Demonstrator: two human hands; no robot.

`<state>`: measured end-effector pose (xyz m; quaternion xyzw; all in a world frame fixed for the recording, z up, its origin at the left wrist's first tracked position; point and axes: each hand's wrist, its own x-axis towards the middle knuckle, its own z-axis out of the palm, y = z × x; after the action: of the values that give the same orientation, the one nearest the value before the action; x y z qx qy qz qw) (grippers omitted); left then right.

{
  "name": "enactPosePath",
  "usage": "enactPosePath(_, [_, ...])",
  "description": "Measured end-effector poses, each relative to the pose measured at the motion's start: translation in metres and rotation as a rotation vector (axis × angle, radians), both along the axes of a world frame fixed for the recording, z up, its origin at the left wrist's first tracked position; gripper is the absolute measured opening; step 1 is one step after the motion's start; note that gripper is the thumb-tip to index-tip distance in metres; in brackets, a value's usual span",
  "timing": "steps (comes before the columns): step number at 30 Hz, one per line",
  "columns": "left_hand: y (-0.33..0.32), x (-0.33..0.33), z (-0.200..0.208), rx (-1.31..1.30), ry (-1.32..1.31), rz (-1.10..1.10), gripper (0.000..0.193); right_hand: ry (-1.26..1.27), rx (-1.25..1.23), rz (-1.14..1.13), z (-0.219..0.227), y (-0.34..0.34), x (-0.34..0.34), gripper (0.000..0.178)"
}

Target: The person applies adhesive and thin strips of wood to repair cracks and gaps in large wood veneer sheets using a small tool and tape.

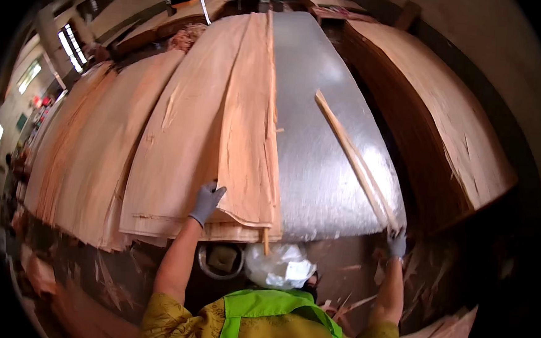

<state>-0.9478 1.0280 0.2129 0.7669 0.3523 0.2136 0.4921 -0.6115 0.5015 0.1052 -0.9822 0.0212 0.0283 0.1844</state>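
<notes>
My left hand [207, 202], in a grey glove, pinches the near left corner of a narrow veneer sheet [248, 130]. That corner is lifted slightly off the wider veneer stack [184, 108] beneath it. On the right, my gloved right hand [396, 243] is closed round the near ends of thin veneer strips [355, 155]. These strips slant away across a shiny metal tabletop [314, 66], spread a little apart along their length. A thin sliver [266, 240] sticks out past the near edge of the stack.
More veneer stacks stand at the left [115, 128], and a tall stack [447, 111] rises at the right beyond a dark gap. Below the table's near edge are a round bin [221, 260] and a white plastic bag [280, 267]. Wood scraps [112, 283] litter the floor.
</notes>
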Motion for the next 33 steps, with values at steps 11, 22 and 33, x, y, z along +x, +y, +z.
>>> enactPosePath(11, [-0.148,0.249,0.036,0.441,0.169,-0.462,0.032,-0.136,0.622,-0.233,-0.100,-0.170,-0.034,0.019])
enactPosePath(22, [-0.223,0.281,-0.046,0.684,0.571,-0.744,0.027,0.235,0.170,-0.389,-0.147,-0.253,-0.073,0.038])
enactPosePath(33, [-0.216,0.164,-0.047,0.294,0.121,-0.262,0.041,-0.020,1.126,0.103,-0.016,-0.023,0.033,0.044])
